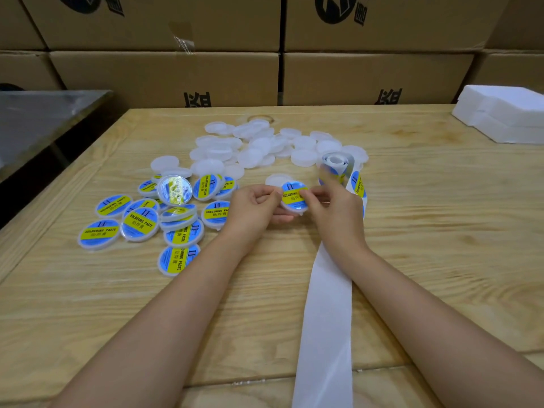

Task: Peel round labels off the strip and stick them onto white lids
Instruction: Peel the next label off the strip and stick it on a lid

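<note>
The job looks partway through, by my reading: to the left of the fingers a loose pile of round white plastic lids already bearing blue-and-yellow labels point(141, 222) lies on the pale wooden table point(426, 231), a dozen or so, some overlapping. Beyond the fingertips a larger heap of bare white lids point(259, 148) waits, so more seems left than done. The long white backing strip point(323, 319) runs under the right wrist toward the person; its curled roll end point(335, 163) stands just beyond the right fingers, with unpeeled round labels point(357, 184) showing on it to their right. Between the two hands is the lid in work point(294, 198), raised off the table, with a round blue-and-yellow label point(293, 194) covering its top. The left hand point(253, 207) has its fingers point(272, 197) curled and closed on the lid's left edge, pinching it. The right hand point(332, 210) has thumb and forefinger drawn together at the label's right edge point(309, 197), touching it; whether they are pressing it down or lifting it I cannot tell. Brown cardboard boxes point(164, 75) are stacked beyond everything.
</note>
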{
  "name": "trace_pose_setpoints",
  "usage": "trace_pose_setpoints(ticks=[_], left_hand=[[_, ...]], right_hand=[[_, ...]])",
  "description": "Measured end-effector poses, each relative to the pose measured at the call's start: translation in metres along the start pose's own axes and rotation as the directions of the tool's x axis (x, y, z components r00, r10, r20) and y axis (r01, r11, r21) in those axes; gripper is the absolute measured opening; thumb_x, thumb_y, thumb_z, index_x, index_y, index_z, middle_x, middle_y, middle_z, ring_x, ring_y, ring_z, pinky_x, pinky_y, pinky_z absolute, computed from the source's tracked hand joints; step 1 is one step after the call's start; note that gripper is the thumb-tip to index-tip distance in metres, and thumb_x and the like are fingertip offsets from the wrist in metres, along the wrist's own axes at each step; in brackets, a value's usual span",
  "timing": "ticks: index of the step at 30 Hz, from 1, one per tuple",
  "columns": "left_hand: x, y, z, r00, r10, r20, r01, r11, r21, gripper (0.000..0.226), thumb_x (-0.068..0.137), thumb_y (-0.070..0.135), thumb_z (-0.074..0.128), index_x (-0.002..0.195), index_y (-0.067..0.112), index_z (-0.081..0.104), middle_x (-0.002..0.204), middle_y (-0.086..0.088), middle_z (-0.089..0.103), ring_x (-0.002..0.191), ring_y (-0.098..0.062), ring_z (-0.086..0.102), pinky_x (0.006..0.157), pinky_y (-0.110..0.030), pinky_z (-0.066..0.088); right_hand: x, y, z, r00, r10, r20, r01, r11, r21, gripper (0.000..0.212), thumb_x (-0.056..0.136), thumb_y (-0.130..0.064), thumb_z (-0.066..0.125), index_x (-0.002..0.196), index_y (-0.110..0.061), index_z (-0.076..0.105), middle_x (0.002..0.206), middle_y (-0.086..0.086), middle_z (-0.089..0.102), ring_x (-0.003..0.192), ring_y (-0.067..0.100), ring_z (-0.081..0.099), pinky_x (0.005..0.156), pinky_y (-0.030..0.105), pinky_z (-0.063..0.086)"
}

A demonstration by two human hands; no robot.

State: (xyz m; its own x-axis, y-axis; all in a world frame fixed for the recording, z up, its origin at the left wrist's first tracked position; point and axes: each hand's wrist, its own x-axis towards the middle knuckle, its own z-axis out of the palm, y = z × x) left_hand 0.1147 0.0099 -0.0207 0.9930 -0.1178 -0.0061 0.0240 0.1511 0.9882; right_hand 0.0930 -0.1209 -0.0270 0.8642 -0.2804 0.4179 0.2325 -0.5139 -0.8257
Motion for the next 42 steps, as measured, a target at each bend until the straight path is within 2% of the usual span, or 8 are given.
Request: trace_pose_setpoints(ticks=[2, 6, 11, 15, 22, 29, 38, 42], left_hand=[[-0.0004, 0.0, 0.0004, 1.0, -0.008, 0.009, 0.008, 1.0, -0.004, 0.012, 0.094, 0.007, 0.053, 0.084, 0.004, 0.059, 0.059, -0.003, 0.07, 0.056, -0.015, 0.069, 0.055, -0.021, 0.056], [-0.0013, -0.0009, 0.0013, 0.998, 0.005, 0.059, -0.006, 1.0, 0.016, 0.015, 0.095, 0.008, 0.052, 0.098, -0.006, 0.058, 0.068, -0.008, 0.07, 0.06, -0.016, 0.07, 0.058, -0.022, 0.057], [-0.0039, -0.0022, 0.0021, 0.993, 0.04, 0.109, -0.044, 0.998, 0.038, 0.009, 0.094, 0.005, 0.052, 0.092, -0.001, 0.058, 0.07, -0.009, 0.068, 0.059, -0.013, 0.068, 0.056, -0.021, 0.056], [-0.0028, -0.0009, 0.0, 0.996, 0.052, 0.072, -0.05, 0.998, -0.037, 0.012, 0.093, 0.004, 0.052, 0.083, 0.005, 0.059, 0.061, -0.002, 0.069, 0.058, -0.013, 0.068, 0.057, -0.023, 0.057], [0.0031, 0.0001, -0.0074, 1.0, 0.03, 0.001, -0.029, 0.994, -0.104, 0.021, 0.098, 0.017, 0.046, 0.101, 0.0, 0.06, 0.091, -0.014, 0.068, 0.08, -0.022, 0.067, 0.073, -0.031, 0.059], [0.001, -0.0002, -0.0032, 0.998, 0.067, -0.011, -0.067, 0.997, -0.035, 0.011, 0.097, 0.016, 0.048, 0.1, 0.012, 0.058, 0.078, -0.002, 0.071, 0.068, -0.016, 0.07, 0.056, -0.028, 0.058], [-0.0027, -0.004, 0.0022, 0.962, 0.274, 0.004, -0.269, 0.943, 0.195, 0.036, 0.094, 0.001, 0.048, 0.122, 0.022, 0.057, 0.111, -0.004, 0.063, 0.083, -0.007, 0.063, 0.067, -0.03, 0.057], [-0.0013, 0.0049, -0.0058, 0.825, 0.54, -0.169, -0.425, 0.789, 0.444, 0.039, 0.09, -0.002, 0.038, 0.117, 0.011, 0.062, 0.107, -0.001, 0.06, 0.097, -0.012, 0.054, 0.086, -0.013, 0.04]], right_hand=[[0.0001, 0.0001, -0.001, 0.999, 0.04, 0.021, -0.04, 0.999, 0.034, 0.072, 0.087, -0.014, 0.064, 0.146, -0.028, 0.027, 0.081, -0.007, 0.068, 0.078, 0.003, 0.064, 0.077, 0.012, 0.044], [0.0024, 0.0008, -0.0014, 0.994, 0.028, -0.102, -0.027, 1.0, 0.011, 0.027, 0.089, -0.012, 0.061, 0.116, -0.011, 0.064, 0.08, -0.002, 0.066, 0.08, 0.014, 0.064, 0.077, 0.019, 0.047], [0.0025, 0.0002, 0.0009, 0.994, -0.029, -0.11, 0.026, 0.999, -0.028, 0.011, 0.083, -0.024, 0.069, 0.084, -0.014, 0.064, 0.077, -0.009, 0.055, 0.066, 0.002, 0.049, 0.064, 0.012, 0.036], [0.0008, -0.0011, 0.003, 0.998, -0.062, -0.029, 0.061, 0.997, -0.036, 0.026, 0.079, -0.026, 0.074, 0.097, -0.012, 0.062, 0.093, 0.001, 0.057, 0.077, 0.006, 0.05, 0.072, 0.015, 0.039], [-0.0036, -0.0019, 0.0006, 0.961, -0.276, 0.018, 0.276, 0.96, -0.036, 0.036, 0.08, -0.006, 0.071, 0.115, -0.002, 0.063, 0.09, 0.005, 0.056, 0.067, 0.001, 0.052, 0.074, 0.005, 0.039], [-0.0004, 0.0009, -0.0027, 0.999, -0.037, -0.022, 0.04, 0.989, 0.146, 0.017, 0.085, -0.008, 0.066, 0.101, -0.01, 0.071, 0.087, -0.008, 0.065, 0.071, 0.02, 0.065, 0.074, 0.03, 0.053], [-0.0004, 0.0007, -0.0021, 0.999, 0.042, -0.003, -0.041, 0.981, 0.191, 0.029, 0.086, -0.016, 0.066, 0.115, -0.021, 0.064, 0.083, -0.009, 0.068, 0.072, 0.007, 0.063, 0.074, 0.021, 0.052], [0.0002, 0.0035, -0.0033, 0.998, 0.024, -0.06, -0.012, 0.979, 0.201, 0.038, 0.091, -0.014, 0.058, 0.128, -0.021, 0.052, 0.09, -0.005, 0.068, 0.072, -0.001, 0.059, 0.069, 0.005, 0.041]])
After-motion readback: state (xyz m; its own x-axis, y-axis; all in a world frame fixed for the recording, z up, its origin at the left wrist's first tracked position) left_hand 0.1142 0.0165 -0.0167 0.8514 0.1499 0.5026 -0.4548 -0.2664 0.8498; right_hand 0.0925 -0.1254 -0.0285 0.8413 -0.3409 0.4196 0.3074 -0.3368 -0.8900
